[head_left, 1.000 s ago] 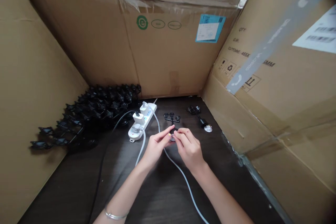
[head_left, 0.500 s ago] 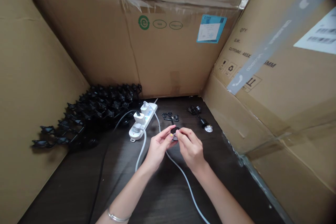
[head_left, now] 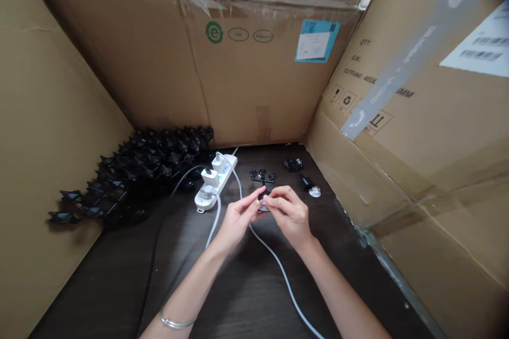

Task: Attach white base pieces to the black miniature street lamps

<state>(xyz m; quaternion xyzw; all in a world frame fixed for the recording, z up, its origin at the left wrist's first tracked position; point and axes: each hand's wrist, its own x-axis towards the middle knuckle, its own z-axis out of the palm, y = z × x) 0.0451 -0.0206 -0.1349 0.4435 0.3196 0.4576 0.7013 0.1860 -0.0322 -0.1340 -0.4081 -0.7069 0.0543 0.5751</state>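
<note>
My left hand (head_left: 237, 220) grips the round base of a small black lamp-like piece (head_left: 262, 176), whose branched top with several hexagonal frames points away from me. Against the same base, the thumb and fingers of my right hand (head_left: 289, 213) are pinched together. A pale disc (head_left: 263, 205) with a yellow spot beside it shows between the two hands. What my right fingertips hold is too small to make out. Behind my right hand, a second black piece (head_left: 306, 181) lies on the table with a silvery disc (head_left: 315, 192) at its near end.
A white power strip (head_left: 204, 200) with plugs lies left of my hands. A grey-white cable (head_left: 280, 267) runs beneath them. Many black branched pieces (head_left: 151, 159) are heaped at the left. Cardboard walls (head_left: 254, 85) enclose the dark table (head_left: 238, 296) at the back and both sides.
The branched top of the held piece has shifted slightly right and tilted. My right fingers have moved a little up and left over the base. The view has shifted slightly.
</note>
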